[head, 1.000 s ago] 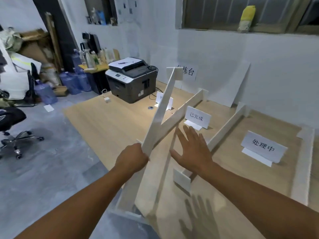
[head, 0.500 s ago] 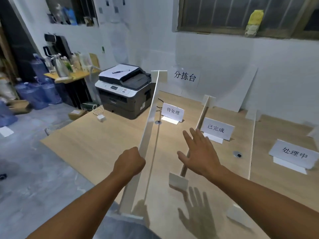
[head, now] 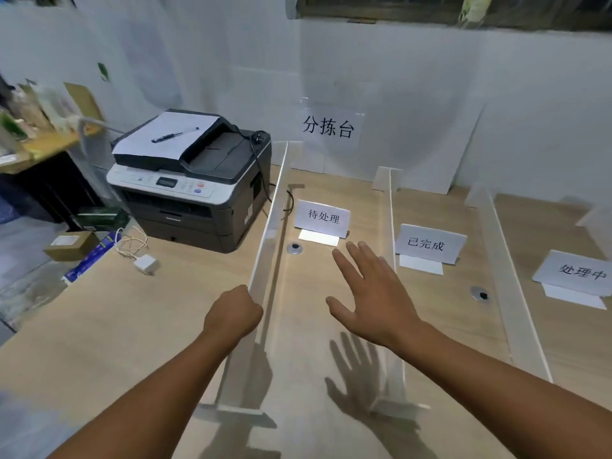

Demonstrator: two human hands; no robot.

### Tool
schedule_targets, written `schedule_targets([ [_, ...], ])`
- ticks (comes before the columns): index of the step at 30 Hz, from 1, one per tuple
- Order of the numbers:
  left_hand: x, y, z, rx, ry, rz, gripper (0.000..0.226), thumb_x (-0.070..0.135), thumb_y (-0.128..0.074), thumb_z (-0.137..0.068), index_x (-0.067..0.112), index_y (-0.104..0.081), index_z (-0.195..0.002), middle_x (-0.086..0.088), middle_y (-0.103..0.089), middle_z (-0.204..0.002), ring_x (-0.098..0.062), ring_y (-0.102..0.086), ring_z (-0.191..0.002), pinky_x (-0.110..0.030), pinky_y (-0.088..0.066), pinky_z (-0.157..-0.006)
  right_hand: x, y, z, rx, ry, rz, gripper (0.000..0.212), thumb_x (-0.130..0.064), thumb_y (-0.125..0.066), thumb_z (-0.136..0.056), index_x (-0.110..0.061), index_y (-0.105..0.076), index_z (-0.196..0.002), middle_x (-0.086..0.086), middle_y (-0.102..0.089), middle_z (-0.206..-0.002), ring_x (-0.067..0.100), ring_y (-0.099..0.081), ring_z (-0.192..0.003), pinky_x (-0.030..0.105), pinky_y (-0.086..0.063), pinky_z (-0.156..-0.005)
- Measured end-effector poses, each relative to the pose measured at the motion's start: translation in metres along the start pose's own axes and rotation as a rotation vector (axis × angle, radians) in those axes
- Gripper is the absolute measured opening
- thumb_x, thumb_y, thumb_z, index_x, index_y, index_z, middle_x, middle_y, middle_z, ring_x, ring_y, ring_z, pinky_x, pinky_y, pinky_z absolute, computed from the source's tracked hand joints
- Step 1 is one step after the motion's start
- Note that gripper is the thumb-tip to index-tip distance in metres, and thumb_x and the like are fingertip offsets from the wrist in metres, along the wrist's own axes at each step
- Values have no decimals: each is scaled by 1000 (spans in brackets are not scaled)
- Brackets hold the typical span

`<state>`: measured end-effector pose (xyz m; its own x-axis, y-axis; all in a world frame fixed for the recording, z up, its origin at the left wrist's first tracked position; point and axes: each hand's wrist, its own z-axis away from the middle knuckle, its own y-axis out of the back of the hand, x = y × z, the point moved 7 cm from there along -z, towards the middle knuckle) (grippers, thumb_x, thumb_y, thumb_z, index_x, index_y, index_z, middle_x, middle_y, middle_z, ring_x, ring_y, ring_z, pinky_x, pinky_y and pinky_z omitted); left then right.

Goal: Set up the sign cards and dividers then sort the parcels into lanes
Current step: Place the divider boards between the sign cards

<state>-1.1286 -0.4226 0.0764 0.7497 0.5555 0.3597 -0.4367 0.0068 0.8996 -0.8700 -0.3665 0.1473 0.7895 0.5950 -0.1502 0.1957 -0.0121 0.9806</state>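
Note:
My left hand (head: pixel 233 314) grips the top edge of a long white divider (head: pixel 270 220) that stands on the wooden table (head: pixel 132 323), running from the near edge to the back wall. My right hand (head: pixel 372 291) hovers above the lane to its right, fingers spread, holding nothing. A second divider (head: pixel 394 260) and a third divider (head: pixel 511 289) stand further right. Three white sign cards stand in the lanes: the left sign card (head: pixel 323 217), the middle sign card (head: pixel 429 243) and the right sign card (head: pixel 578 271). No parcels are in the lanes.
A printer (head: pixel 188 180) with a sheet and pen on top sits left of the held divider. A white charger (head: pixel 145 263) and cable lie near it. A paper sign (head: pixel 328 127) and a white board (head: pixel 457 144) are against the wall. Cable grommets (head: pixel 294 249) sit in the tabletop.
The divider in my left hand has come down from a tilted, raised position and now stands upright along the table. The view has swung right and down. My right hand stays spread above the lane.

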Motion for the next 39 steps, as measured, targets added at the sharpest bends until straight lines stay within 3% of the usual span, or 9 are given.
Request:
schedule_targets([
  [6, -8, -10, -88, -74, -57, -16, 20, 17, -51, -90, 14, -58, -108, 0, -54, -92, -22, -55, -81, -28, -42, -64, -12, -34, -60, -78, -44, -13, 84, -67, -32, -93, -32, -5, -164, -2, 2, -172, 18, 13, -157, 44, -2, -127],
  [10, -9, -25, -128, -120, -90, 14, 23, 17, -50, -89, 15, -58, -110, -1, -56, -95, -25, -56, -83, -29, -44, -66, -15, -49, -86, -106, -112, -19, 86, -70, -23, -89, -32, -7, -164, -2, 0, -172, 17, 12, -157, 45, -3, -127],
  [18, -20, -63, -177, -207, -113, 9, 18, 14, -49, -89, 12, -52, -106, -5, -54, -98, -26, -51, -83, -31, -40, -68, -30, -75, -120, -99, -254, 25, 85, -69, -24, -89, -31, -10, -164, 0, -5, -172, 19, 7, -158, 45, -7, -127],
  [24, -33, -81, -188, -210, -99, 23, 18, 9, -48, -88, 9, -49, -106, -3, -50, -90, -29, -53, -82, -33, -44, -69, -49, -91, -139, -125, -307, 40, 87, -69, -21, -87, -30, -8, -164, 1, -4, -172, 19, 8, -158, 47, -7, -127],
  [29, -32, -87, -188, -215, -108, 16, 16, 8, -48, -86, 11, -44, -101, 2, -43, -76, -28, -53, -78, -33, -41, -65, -54, -98, -145, -139, -321, 52, 85, -67, -30, -91, -30, -7, -164, 2, -4, -172, 21, 7, -158, 48, -8, -127],
  [34, -32, -84, -187, -226, -72, 26, 24, 12, -48, -91, 8, -45, -115, -6, -56, -92, -29, -52, -81, -34, -42, -69, -55, -97, -141, -144, -336, 60, 85, -69, -26, -90, -30, -6, -164, 2, -2, -172, 20, 9, -158, 48, -7, -127],
  [39, -33, -73, -180, -166, -91, 59, 43, 42, -52, -97, 9, -41, -122, -13, -63, -119, -35, -61, -99, -37, -44, -75, -46, -83, -132, -122, -358, 40, 84, -67, -30, -93, -30, -5, -164, 2, -1, -172, 21, 9, -158, 49, -7, -127],
])
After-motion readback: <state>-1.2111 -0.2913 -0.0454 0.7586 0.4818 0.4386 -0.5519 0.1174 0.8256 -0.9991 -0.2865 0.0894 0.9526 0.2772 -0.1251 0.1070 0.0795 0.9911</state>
